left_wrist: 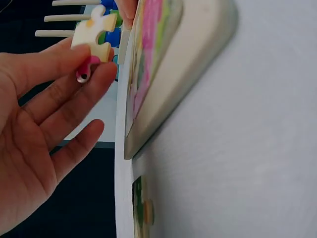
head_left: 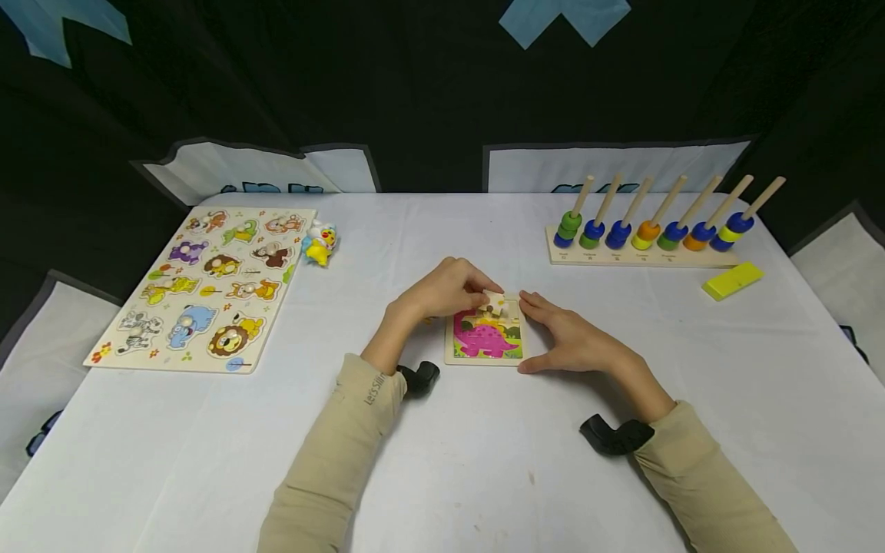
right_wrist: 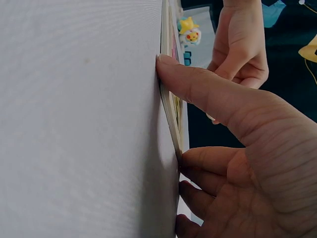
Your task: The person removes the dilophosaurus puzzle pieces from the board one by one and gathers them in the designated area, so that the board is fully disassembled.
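Note:
My left hand (head_left: 448, 290) pinches a jigsaw piece (left_wrist: 95, 37) between thumb and fingers, over the upper left of a small wooden jigsaw board (head_left: 449, 359). Pale yellow covers most of the piece, with a pink part and a dark eye at one end. A pink dinosaur picture (head_left: 487, 340) fills the board's lower part. My right hand (head_left: 575, 338) holds the board's right side, thumb at the near corner and fingertips at the far one. Beside the board's left edge lies a loose piece (left_wrist: 139, 210), mostly hidden in the head view by my left hand.
A large animal peg puzzle (head_left: 231, 307) lies at the left, with a small yellow and white toy figure (head_left: 320, 243) beside it. A wooden counting stand (head_left: 639, 256) with coloured rings stands back right. A yellow block (head_left: 733, 281) lies in front of it.

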`<state>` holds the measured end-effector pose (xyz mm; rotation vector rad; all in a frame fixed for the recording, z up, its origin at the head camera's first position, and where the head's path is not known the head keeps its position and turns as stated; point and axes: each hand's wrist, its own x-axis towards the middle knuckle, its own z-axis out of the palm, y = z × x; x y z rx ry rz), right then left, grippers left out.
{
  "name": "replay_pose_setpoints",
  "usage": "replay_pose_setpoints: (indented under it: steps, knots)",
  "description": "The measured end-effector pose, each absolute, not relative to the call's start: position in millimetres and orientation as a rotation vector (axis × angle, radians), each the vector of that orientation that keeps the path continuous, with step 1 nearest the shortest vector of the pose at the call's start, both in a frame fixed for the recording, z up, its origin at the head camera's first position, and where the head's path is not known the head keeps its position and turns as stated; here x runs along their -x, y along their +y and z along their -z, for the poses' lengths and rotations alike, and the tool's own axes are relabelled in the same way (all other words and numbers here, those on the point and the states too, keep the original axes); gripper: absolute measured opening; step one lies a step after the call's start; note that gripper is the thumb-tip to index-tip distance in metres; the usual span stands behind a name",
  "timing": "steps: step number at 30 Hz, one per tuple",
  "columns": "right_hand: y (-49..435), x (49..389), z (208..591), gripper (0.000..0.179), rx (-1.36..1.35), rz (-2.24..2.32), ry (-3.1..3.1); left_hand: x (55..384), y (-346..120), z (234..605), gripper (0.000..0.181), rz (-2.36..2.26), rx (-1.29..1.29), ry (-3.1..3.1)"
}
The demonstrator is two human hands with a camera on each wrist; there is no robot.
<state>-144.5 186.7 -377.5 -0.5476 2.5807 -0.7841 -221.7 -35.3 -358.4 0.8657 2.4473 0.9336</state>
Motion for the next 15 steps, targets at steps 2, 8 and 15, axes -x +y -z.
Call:
replay_pose_setpoints:
  steps: [2, 8, 15]
  knots:
    - [186, 145, 378, 0.101, 0.545, 0.784, 2.579, 222, -37, 356, 0.023, -0.95, -0.864, 2.453]
    - [186, 145, 378, 0.102, 0.539, 0.77, 2.582, 220, -44, 344, 0.02, -1.066, -0.817, 2.459]
    - [186, 145, 378, 0.102, 0.529, 0.772, 2.582, 216, -51, 327, 0.021, -1.269, -0.86, 2.435]
